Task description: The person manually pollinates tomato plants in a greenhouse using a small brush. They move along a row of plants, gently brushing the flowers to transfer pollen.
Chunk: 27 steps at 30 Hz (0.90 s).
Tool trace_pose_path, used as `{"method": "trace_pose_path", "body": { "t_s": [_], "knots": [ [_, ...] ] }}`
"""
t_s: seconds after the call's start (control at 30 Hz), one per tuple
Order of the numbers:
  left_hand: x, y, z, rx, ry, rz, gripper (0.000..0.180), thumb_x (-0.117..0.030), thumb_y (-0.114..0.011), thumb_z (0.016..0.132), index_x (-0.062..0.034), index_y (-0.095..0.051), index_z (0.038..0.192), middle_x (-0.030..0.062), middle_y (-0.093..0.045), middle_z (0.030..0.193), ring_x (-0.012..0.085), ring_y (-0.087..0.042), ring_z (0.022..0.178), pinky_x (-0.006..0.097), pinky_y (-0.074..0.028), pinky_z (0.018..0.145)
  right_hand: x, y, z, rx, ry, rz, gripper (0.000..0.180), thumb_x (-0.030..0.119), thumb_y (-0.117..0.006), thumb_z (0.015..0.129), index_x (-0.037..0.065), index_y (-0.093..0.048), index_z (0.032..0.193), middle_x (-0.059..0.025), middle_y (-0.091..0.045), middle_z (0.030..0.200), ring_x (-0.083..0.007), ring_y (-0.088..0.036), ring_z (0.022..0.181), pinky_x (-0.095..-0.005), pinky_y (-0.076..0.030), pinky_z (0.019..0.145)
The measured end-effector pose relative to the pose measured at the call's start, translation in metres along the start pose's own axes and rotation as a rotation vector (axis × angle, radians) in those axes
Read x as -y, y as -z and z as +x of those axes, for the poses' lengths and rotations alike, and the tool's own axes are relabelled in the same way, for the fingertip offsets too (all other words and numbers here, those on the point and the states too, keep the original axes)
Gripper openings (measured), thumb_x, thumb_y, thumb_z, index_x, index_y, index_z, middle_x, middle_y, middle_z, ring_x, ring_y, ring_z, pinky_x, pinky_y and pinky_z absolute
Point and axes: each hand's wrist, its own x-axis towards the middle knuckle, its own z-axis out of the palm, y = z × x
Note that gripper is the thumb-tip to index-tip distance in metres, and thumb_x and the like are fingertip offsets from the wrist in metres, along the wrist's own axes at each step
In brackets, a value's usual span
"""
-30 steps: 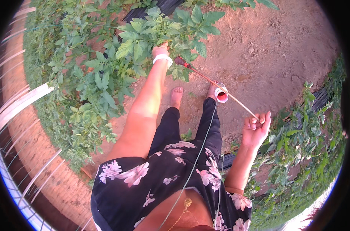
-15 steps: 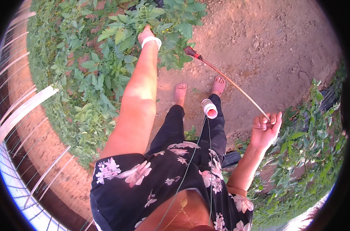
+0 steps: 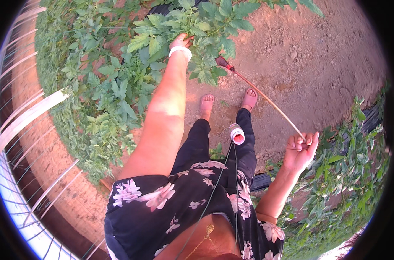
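Note:
My left hand (image 3: 179, 42) reaches out to a leafy tomato plant (image 3: 199, 26), its fingers closed around a stem, partly hidden by the leaves; a white band (image 3: 181, 53) circles the wrist. Off to the right, my right hand (image 3: 301, 146) pinches the end of a thin wooden stick (image 3: 266, 100). The stick's far end has a dark, reddish wrapped tip (image 3: 223, 63), just beside the plant's leaves. A small white pot (image 3: 236, 134) with a reddish inside hangs at my legs on a dark cord (image 3: 214, 182) looped up over my chest.
Dense plants (image 3: 101, 86) line the left side, and another leafy row (image 3: 348, 173) runs along the right with black plastic sheeting (image 3: 370, 117). Bare soil (image 3: 288, 47) lies between them. Pale curved slats (image 3: 28, 123) stand at the far left.
My left hand has shifted slightly to the right, and the held plant's leafy top has swung right with it. The stick and my right hand have moved slightly right and toward me.

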Motion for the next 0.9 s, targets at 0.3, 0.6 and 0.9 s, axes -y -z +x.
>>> {"method": "trace_pose_path", "body": {
  "t_s": [0.3,0.6,0.9],
  "knots": [
    [0.025,0.024,0.041,-0.098,-0.244,0.133,0.029,0.002,-0.059,0.085,0.0017,-0.055,0.113,0.0167,-0.066,0.101,0.0288,-0.067,0.082,0.043,-0.055,0.070,0.000,0.004,0.001,-0.004,0.002,-0.015,0.038,0.030,-0.045,0.104,0.011,-0.047,0.070,-0.0048,-0.052,0.061,-0.0117,-0.039,0.048,-0.0266,-0.031,0.051],
    [-0.008,0.016,-0.085,-0.104,0.015,0.182,0.039,0.010,-0.055,0.086,-0.0007,-0.053,0.124,0.0141,-0.068,0.110,0.0253,-0.066,0.096,0.034,-0.055,0.076,0.011,0.004,0.001,0.015,-0.030,-0.011,0.038,0.029,-0.046,0.103,0.011,-0.046,0.070,-0.0044,-0.052,0.061,-0.0115,-0.040,0.049,-0.0273,-0.032,0.052],
    [-0.007,-0.021,-0.173,0.386,-0.608,0.828,0.017,-0.005,-0.063,0.088,-0.0071,-0.072,0.102,0.0086,-0.069,0.108,0.0196,-0.065,0.103,0.031,-0.049,0.094,0.045,0.005,0.021,0.045,-0.020,-0.004,0.038,0.029,-0.045,0.103,0.011,-0.047,0.070,-0.0045,-0.052,0.061,-0.0120,-0.041,0.049,-0.0272,-0.032,0.052]
  ]
}}
